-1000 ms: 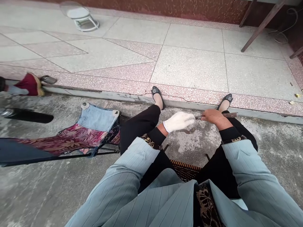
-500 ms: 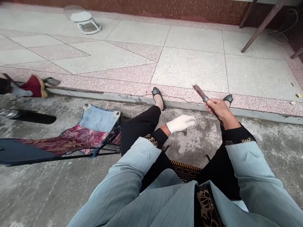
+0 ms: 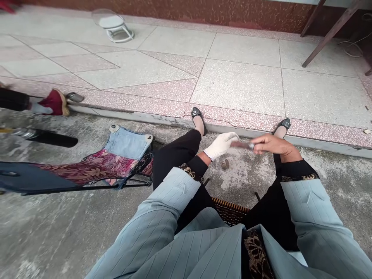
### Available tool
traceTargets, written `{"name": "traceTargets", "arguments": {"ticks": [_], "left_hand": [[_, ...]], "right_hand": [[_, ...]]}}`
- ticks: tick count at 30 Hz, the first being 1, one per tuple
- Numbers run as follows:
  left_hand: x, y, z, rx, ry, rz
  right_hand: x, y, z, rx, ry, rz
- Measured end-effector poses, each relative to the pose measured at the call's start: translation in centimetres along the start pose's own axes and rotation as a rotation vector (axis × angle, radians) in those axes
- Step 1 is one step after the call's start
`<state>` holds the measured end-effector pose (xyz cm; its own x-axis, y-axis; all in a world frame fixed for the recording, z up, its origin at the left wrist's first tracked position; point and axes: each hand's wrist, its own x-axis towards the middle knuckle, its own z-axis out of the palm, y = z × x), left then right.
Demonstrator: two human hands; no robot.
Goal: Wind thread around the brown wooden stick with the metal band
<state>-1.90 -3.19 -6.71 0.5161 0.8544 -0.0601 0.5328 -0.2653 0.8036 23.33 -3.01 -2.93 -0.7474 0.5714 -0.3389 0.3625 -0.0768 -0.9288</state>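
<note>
In front of my knees, my right hand (image 3: 269,145) is closed around the handle of a short tool. Its flat brown, blade-like end (image 3: 240,144) points left, and a silvery wound collar (image 3: 250,146) sits just ahead of my fingers. My left hand (image 3: 222,145), in a white knit glove, has its fingers curled together. The brown end meets the gloved fingertips; whether they grip it or another small thing is hidden. Below on the concrete lies a small curled brown piece (image 3: 225,164).
A folding chair (image 3: 128,145) with denim and floral cloth stands at my left. Beyond it are a co-worker's red shoe (image 3: 55,102) and a long dark blade (image 3: 55,138). A raised tiled step (image 3: 232,124) runs ahead, with a white stool (image 3: 116,27) on it.
My right hand has turned the tool from pointing up and away to lying level leftward, its brown end now at my gloved left hand. The view has shifted slightly.
</note>
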Motion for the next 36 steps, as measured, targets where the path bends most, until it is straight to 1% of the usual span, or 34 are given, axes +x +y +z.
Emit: {"name": "traceTargets", "arguments": {"ticks": [1,2,3,4,5,7,8,9,10,11,12,13,14,15,16,17,18,20,22,23,24,25,26,28,29,31,32,33,34,36], "left_hand": [[0.0,-0.1,0.5,-0.021,-0.030,-0.016],[0.0,-0.3,1.1,-0.029,-0.090,-0.009],[0.0,-0.3,1.6,-0.027,-0.171,0.027],[-0.1,-0.4,2.1,-0.016,-0.255,0.089],[-0.2,-0.4,2.5,0.006,-0.321,0.161],[-0.3,-0.4,2.8,0.076,-0.379,0.269],[-0.3,-0.4,2.8,0.118,-0.385,0.288],[-0.3,-0.4,2.5,0.159,-0.381,0.283],[-0.3,-0.3,2.1,0.193,-0.369,0.261],[-0.3,-0.2,1.5,0.216,-0.353,0.234],[-0.3,-0.2,1.0,0.223,-0.336,0.208],[-0.3,-0.1,0.5,0.212,-0.322,0.190],[-0.3,0.0,0.1,0.181,-0.309,0.177],[-0.3,0.0,-0.1,0.133,-0.299,0.169],[-0.3,0.0,-0.2,0.070,-0.288,0.160],[-0.3,0.0,0.0,0.003,-0.272,0.142],[-0.2,-0.1,0.3,-0.060,-0.253,0.115],[-0.1,-0.5,1.1,-0.125,-0.205,0.062],[0.2,-0.9,2.0,-0.086,-0.199,0.041],[0.3,-1.1,2.3,-0.046,-0.222,0.043],[0.4,-1.2,2.5,0.000,-0.250,0.051],[0.4,-1.2,2.5,0.042,-0.274,0.059],[0.4,-1.1,2.4,0.066,-0.300,0.069],[0.0,-0.5,1.9,0.023,-0.339,0.103],[-0.3,-0.2,1.5,-0.054,-0.362,0.124],[-1.0,0.6,0.7,-0.309,-0.377,0.155],[-1.3,0.9,0.3,-0.424,-0.348,0.164],[-1.5,1.2,0.0,-0.479,-0.313,0.165],[-1.6,1.3,-0.2,-0.485,-0.277,0.157],[-1.4,1.5,-0.5,-0.379,-0.212,0.126]], "right_hand": [[0.0,0.2,-0.2,0.043,0.176,-0.036],[0.2,0.4,-0.3,0.068,0.331,-0.050],[0.6,0.8,-0.4,0.073,0.441,-0.040],[1.0,1.2,-0.3,0.055,0.509,-0.005],[1.6,1.7,-0.2,0.007,0.544,0.048],[2.8,2.3,0.2,-0.195,0.562,0.161],[3.2,2.5,0.5,-0.333,0.550,0.213],[3.6,2.5,0.8,-0.471,0.505,0.272],[3.8,2.5,1.0,-0.578,0.415,0.330],[3.8,2.3,1.2,-0.628,0.275,0.374],[3.6,2.1,1.2,-0.611,0.101,0.394],[3.3,1.8,1.2,-0.541,-0.079,0.385],[2.9,1.4,1.2,-0.442,-0.230,0.343],[2.4,1.1,1.1,-0.335,-0.324,0.276],[1.9,0.7,0.9,-0.241,-0.345,0.204],[1.4,0.4,0.7,-0.164,-0.299,0.141],[0.9,0.1,0.5,-0.098,-0.192,0.083],[0.2,-0.2,0.0,0.038,0.126,-0.026],[-0.1,-0.3,-0.4,0.197,0.456,-0.129],[-0.1,-0.2,-0.6,0.274,0.593,-0.174],[0.0,-0.2,-0.7,0.337,0.702,-0.210],[0.1,-0.2,-0.8,0.381,0.776,-0.234],[0.2,-0.1,-0.9,0.409,0.827,-0.250],[0.3,-0.2,-1.1,0.438,0.866,-0.262],[0.3,-0.2,-1.2,0.452,0.871,-0.269],[0.1,-0.4,-1.3,0.480,0.863,-0.297],[0.0,-0.4,-1.4,0.489,0.847,-0.313],[-0.1,-0.5,-1.4,0.492,0.829,-0.330],[-0.2,-0.5,-1.4,0.493,0.812,-0.344],[-0.3,-0.6,-1.4,0.484,0.791,-0.356]]}}
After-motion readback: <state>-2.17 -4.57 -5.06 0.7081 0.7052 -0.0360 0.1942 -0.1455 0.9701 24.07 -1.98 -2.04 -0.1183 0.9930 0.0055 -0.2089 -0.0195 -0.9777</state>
